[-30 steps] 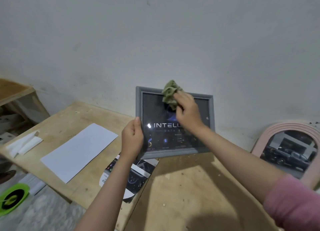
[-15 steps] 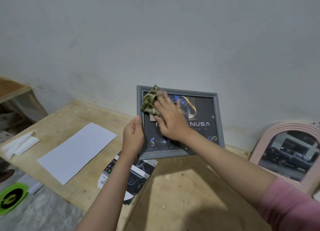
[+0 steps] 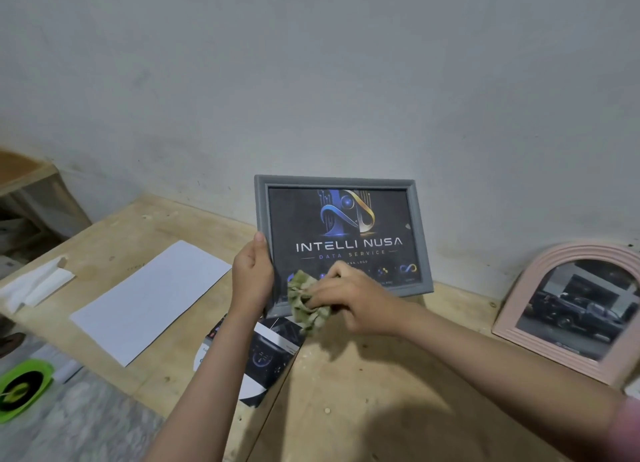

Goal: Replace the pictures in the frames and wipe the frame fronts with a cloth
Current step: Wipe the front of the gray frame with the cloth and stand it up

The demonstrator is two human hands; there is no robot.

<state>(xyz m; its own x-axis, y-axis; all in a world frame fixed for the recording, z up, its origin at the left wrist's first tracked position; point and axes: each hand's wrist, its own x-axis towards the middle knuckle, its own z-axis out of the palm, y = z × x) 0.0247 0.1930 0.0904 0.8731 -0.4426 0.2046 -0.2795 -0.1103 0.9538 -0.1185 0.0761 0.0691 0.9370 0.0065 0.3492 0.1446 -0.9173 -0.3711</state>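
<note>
A grey picture frame (image 3: 334, 181) stands tilted back on the wooden table, holding a dark picture that reads "INTELLI NUSA DATA SERVICE". My left hand (image 3: 252, 278) grips the frame's left edge. My right hand (image 3: 353, 298) presses a crumpled green cloth (image 3: 306, 302) against the frame's lower left corner. A pink arched frame (image 3: 512, 305) with a picture of a dark car leans against the wall at the right. A dark printed picture (image 3: 266, 357) lies flat on the table under my left forearm.
A white sheet of paper (image 3: 152, 297) lies on the wooden table (image 3: 363, 392) to the left. Folded white paper (image 3: 34, 285) sits at the table's left end. A green and black round object (image 3: 20, 389) lies on the floor lower left. The wall stands close behind.
My right hand has swept the cloth from the frame's top edge down to its lower left corner, uncovering the whole picture. My left hand has kept its grip on the left edge.
</note>
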